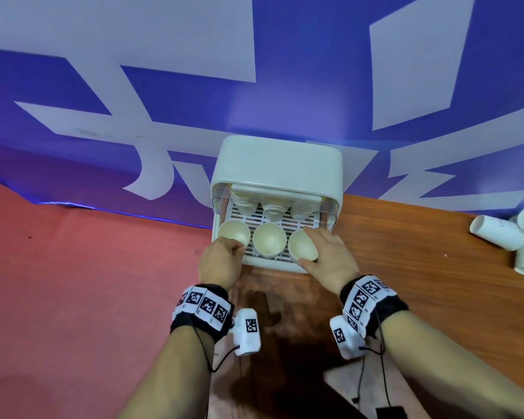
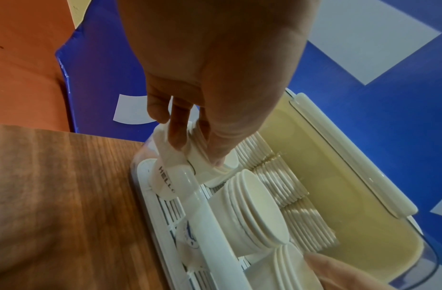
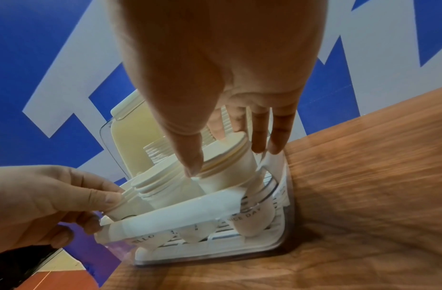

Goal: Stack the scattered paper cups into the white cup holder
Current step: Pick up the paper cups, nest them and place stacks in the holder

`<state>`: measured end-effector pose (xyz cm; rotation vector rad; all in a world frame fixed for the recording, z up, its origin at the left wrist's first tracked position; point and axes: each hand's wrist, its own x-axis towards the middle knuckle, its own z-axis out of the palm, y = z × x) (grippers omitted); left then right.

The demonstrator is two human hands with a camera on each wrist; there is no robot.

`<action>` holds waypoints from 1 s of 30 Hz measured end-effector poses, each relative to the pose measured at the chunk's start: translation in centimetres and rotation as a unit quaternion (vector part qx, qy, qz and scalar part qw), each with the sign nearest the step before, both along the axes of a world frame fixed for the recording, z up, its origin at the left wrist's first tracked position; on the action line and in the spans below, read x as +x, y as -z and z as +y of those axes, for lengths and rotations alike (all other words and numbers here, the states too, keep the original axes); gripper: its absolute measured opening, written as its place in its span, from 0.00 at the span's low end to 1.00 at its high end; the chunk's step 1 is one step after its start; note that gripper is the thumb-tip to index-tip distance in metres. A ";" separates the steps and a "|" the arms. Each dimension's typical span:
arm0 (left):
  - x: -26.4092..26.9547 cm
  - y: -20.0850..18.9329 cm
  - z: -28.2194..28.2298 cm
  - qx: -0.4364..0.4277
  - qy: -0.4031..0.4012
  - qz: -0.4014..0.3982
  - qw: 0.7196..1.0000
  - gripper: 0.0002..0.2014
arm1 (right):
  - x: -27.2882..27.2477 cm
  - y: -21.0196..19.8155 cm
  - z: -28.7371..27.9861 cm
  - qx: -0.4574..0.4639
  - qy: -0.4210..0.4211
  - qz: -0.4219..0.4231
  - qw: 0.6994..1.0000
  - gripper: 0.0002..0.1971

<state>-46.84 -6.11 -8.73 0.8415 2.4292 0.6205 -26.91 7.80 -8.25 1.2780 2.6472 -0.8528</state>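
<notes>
The white cup holder (image 1: 277,164) stands at the far left corner of the wooden table (image 1: 406,267), its back against a blue and white banner (image 1: 164,86). Its slotted tray (image 1: 265,220) carries three front stacks of paper cups, mouths up, and three more stacks lie under the hood behind them.

The left hand (image 1: 218,261) pinches the rim of the left front stack (image 1: 234,235) between thumb and fingers. The right hand (image 1: 327,258) wraps the right front stack (image 1: 301,244), thumb at the near rim and fingers over the far side. The middle stack (image 1: 269,243) stands untouched between them.

The head view shows only open cup mouths. The left wrist view adds the ribbed edges of many nested rims (image 2: 277,188) and the clear front bar (image 2: 205,215) with lettering on a cup wall behind it. The right wrist view shows the right thumb (image 3: 187,153) pressed on the stack's rim (image 3: 225,153), two fingers (image 3: 259,133) straight down beside the holder's wall, and the left hand's fingers (image 3: 98,194) clamped on their stack.

Loose paper cups (image 1: 502,234) lie in a heap at the table's far right edge, well apart from the holder; only the head view shows them.
</notes>
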 end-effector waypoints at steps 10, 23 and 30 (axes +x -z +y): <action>0.7 -2.0 -0.8 0.034 0.010 0.008 0.999 0.11 | 1.0 -2.0 0.0 -0.036 0.019 0.059 0.997 0.40; 11.2 -7.6 1.2 0.093 0.104 0.013 0.990 0.09 | 12.6 -7.8 -0.1 -0.011 0.096 0.151 0.984 0.33; 21.2 -8.9 6.3 0.109 0.161 -0.022 0.981 0.08 | 23.4 -10.1 2.7 -0.010 0.154 0.138 0.978 0.33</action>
